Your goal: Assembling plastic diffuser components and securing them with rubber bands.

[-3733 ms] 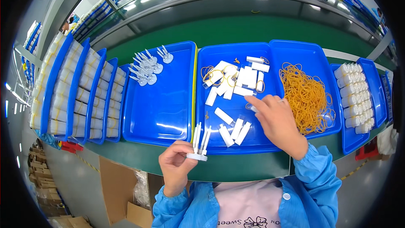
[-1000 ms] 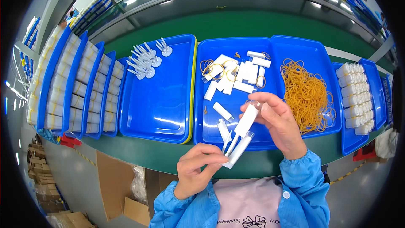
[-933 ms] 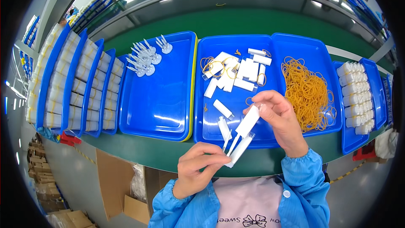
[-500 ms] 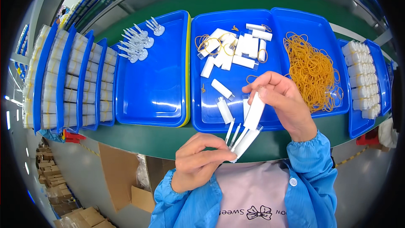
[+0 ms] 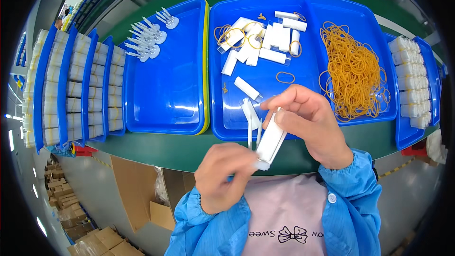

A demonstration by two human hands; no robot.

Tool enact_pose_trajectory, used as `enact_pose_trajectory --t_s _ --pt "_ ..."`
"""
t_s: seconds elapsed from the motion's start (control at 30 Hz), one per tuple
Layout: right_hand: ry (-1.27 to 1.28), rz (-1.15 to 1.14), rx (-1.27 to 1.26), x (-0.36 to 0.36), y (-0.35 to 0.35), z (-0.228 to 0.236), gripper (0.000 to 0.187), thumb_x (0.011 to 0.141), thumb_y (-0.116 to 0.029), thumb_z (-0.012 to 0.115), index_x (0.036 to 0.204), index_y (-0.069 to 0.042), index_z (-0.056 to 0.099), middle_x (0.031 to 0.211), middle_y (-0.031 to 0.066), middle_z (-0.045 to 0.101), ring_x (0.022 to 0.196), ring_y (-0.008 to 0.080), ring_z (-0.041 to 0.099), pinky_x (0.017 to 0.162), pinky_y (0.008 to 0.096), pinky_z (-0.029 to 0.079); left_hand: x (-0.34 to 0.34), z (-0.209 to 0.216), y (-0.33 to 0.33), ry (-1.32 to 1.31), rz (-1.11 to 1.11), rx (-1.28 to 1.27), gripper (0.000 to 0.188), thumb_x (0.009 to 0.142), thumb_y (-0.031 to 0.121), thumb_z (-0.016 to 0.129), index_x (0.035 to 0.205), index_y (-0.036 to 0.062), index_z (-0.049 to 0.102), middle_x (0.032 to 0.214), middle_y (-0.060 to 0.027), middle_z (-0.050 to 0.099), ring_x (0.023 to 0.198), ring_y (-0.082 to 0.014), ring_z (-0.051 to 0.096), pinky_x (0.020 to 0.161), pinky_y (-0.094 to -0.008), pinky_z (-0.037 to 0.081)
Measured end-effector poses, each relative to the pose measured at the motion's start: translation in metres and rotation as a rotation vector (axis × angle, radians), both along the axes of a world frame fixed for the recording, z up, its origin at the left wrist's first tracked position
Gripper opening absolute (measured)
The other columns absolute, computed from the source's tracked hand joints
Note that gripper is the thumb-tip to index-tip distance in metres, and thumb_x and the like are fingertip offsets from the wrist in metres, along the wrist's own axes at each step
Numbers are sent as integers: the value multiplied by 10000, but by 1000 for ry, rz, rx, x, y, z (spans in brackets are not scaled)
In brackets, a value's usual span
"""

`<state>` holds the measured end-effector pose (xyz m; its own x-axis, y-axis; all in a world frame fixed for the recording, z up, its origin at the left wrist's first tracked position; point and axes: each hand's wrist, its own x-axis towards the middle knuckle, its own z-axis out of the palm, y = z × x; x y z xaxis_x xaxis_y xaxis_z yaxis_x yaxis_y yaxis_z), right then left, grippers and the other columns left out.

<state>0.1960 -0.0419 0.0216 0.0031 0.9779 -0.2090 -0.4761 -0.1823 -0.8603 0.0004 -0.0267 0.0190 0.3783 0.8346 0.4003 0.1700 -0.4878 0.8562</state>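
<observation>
Dark-lettered pink shirt (image 5: 284, 199); white pronged piece (image 5: 271, 140) between right hand (image 5: 315, 125), pinching its top, and left hand (image 5: 223, 173), grip unclear

The right hand (image 5: 310, 123) pinches the upper end of a white rectangular piece (image 5: 271, 141), while the left hand (image 5: 224, 174), which is blurred, is at its lower end, beside two thin white rods (image 5: 250, 133). In the middle blue tray (image 5: 305, 68) there lie loose white pieces (image 5: 272, 56), and the right blue tray (image 5: 341, 9) contains a heap of yellow rubber bands (image 5: 353, 73).
</observation>
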Motion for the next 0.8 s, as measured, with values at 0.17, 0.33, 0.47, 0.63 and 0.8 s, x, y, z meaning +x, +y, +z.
enact_pose_trajectory --t_s 0.17,0.33,0.47,0.63,0.8 --pt "-275 -57 208 0 2 0 194 867 -88 639 1040 -1 623 1002 65 654 936 135 600 818 277 466 -5 -7 12 54 -57 -64 263 710 -33 744 959 -6 663 907 -127 670 825 -224 637 735 -304 513" --pt "-1372 -300 477 14 19 -12 324 763 -241 728 1001 -40 642 973 115 635 951 300 574 819 405 425 -7 -18 19 -208 46 -342 150 832 -6 689 974 -22 643 1040 -95 562 892 -143 587 767 -263 498" --pt "-1686 -142 476 17 21 -40 262 709 -218 754 849 -57 600 843 82 570 809 259 548 767 369 396 -15 -18 29 -215 72 -293 169 840 -6 678 1005 -26 646 1035 -93 563 889 -137 574 775 -257 479" --pt "-803 -222 289 34 24 -38 233 792 -84 698 960 -49 540 947 69 594 869 213 601 761 309 464 -22 -19 28 -183 11 -253 153 822 -38 672 973 -16 688 1001 -95 586 887 -158 579 777 -279 476" --pt "-163 -406 242 32 28 -18 329 912 -129 616 1189 -18 476 978 53 609 929 108 591 792 252 491 -12 -11 14 -80 -169 -257 247 766 -103 657 973 12 729 963 -108 607 851 -174 596 732 -267 484"
